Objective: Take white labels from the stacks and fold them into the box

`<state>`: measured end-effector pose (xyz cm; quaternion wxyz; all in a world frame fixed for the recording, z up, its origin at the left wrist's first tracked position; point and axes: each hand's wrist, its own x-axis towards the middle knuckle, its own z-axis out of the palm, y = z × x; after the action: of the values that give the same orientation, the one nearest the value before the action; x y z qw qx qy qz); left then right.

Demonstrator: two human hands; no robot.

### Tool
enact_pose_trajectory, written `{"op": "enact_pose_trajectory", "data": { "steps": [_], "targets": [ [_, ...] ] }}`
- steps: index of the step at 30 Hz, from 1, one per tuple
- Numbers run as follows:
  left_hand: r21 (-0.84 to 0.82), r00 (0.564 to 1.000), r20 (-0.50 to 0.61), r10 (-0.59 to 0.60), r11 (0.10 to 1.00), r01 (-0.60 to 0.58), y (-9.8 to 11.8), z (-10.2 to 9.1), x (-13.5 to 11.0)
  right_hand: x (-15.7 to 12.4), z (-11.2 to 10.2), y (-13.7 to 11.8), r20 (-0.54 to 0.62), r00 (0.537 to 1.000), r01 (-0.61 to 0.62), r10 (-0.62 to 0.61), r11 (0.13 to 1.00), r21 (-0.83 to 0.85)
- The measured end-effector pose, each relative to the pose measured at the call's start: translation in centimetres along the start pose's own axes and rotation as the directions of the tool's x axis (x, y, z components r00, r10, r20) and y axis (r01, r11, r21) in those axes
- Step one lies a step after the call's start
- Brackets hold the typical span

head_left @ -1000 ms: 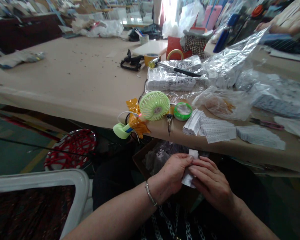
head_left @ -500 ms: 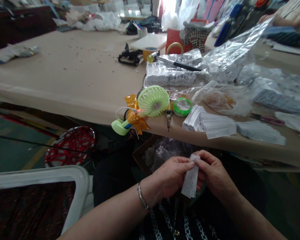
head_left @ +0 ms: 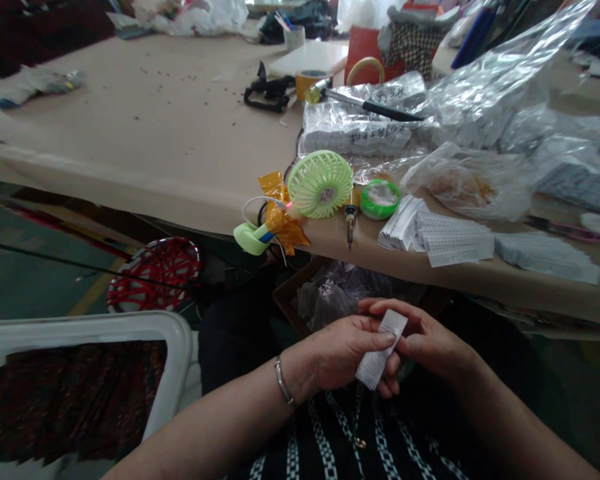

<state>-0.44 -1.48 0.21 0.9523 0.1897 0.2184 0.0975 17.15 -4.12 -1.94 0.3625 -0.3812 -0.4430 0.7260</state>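
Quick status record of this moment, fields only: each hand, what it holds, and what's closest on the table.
left hand: pinches white label with thumb on its face
right hand: grips the same label's upper end
label position: held over the lap, below the table edge
nearest on table: label stacks, green fan, green round tin
behind: clear plastic bags

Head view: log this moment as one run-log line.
left hand: pinches white label strip | right hand: pinches same strip | where: below table edge | nearby: green fan
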Motion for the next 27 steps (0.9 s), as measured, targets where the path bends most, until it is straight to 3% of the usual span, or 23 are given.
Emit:
{"op": "enact_pose_trajectory", "data": {
  "steps": [3, 6, 9, 12, 14, 15, 17, 20, 23, 27],
  "targets": [
    [0.029, 1.000, -0.017, -0.014, 0.999, 0.014, -0.4, 0.1, 0.0, 0.2, -0.1, 0.2, 0.083, 0.996, -0.027, 0.020, 0.996, 0.086],
    [0.055, 0.998, -0.061, -0.004, 0.998, 0.008, -0.9, -0.1, 0.4, 0.4, 0.5, 0.6, 0.044, 0.995, -0.100, 0.092, 0.964, 0.245],
    [0.069, 0.997, -0.072, 0.022, 0.997, -0.017, -1.2, -0.3, 0.6, 0.4, 1.1, 0.9, 0.025, 0.990, -0.140, 0.138, 0.952, 0.271],
    [0.065, 0.994, -0.093, 0.055, 0.997, -0.049, -1.3, -0.4, 0.4, 0.1, 1.5, 0.6, -0.084, 0.990, -0.105, 0.112, 0.991, 0.080],
    [0.052, 0.990, -0.129, 0.066, 0.997, -0.059, -1.4, -0.3, 0.0, -0.3, 1.7, 0.1, -0.200, 0.980, -0.023, -0.019, 0.978, -0.205],
    [0.043, 0.987, -0.149, 0.065, 0.997, -0.060, -1.5, -0.2, -0.3, -0.6, 1.8, -0.1, -0.228, 0.966, 0.024, -0.118, 0.925, -0.379],
    [0.025, 0.980, -0.189, 0.062, 0.998, -0.059, -1.7, 0.0, -0.8, -1.1, 2.0, -0.4, -0.198, 0.928, 0.101, -0.315, 0.726, -0.680],
    [0.015, 0.970, -0.234, 0.069, 0.998, -0.068, -2.3, 0.2, -1.6, -1.7, 2.5, -0.5, -0.067, 0.890, 0.161, -0.451, 0.449, -0.879],
    [0.000, 0.964, -0.255, 0.073, 0.997, -0.076, -3.0, 0.4, -2.1, -2.0, 3.0, -0.2, 0.013, 0.883, 0.197, -0.468, 0.347, -0.917],
    [-0.039, 0.964, -0.261, 0.051, 0.997, -0.063, -3.7, 0.4, -2.4, -2.2, 3.5, 0.1, 0.033, 0.887, 0.200, -0.461, 0.320, -0.926]
  ]
}}
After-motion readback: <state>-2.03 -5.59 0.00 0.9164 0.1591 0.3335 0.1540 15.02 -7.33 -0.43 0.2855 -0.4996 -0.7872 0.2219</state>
